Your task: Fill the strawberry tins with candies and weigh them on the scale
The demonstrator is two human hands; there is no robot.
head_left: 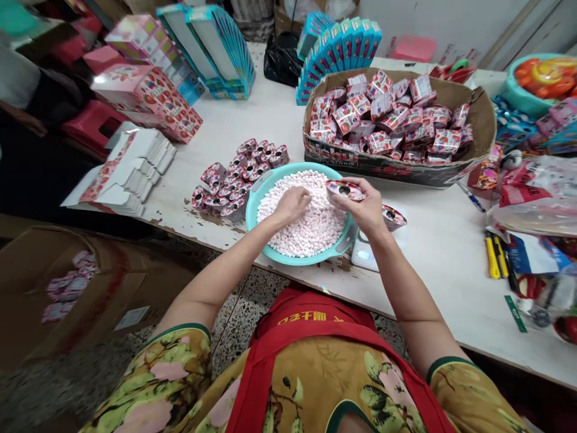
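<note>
Item: our left hand [294,203], fingers curled down into the white candies [311,231] heaped in the teal basin [260,193]; our right hand [367,210], closed on a small red packet [346,190] over the basin's right rim; spare packet [393,217] just beside it.

One teal basin [264,191], one cardboard tray [473,129], two yellow cutters [494,257]

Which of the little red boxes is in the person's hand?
The small red box held in the right hand over the teal bowl. The others lie in a pile left of the bowl or fill the cardboard tray.
</note>
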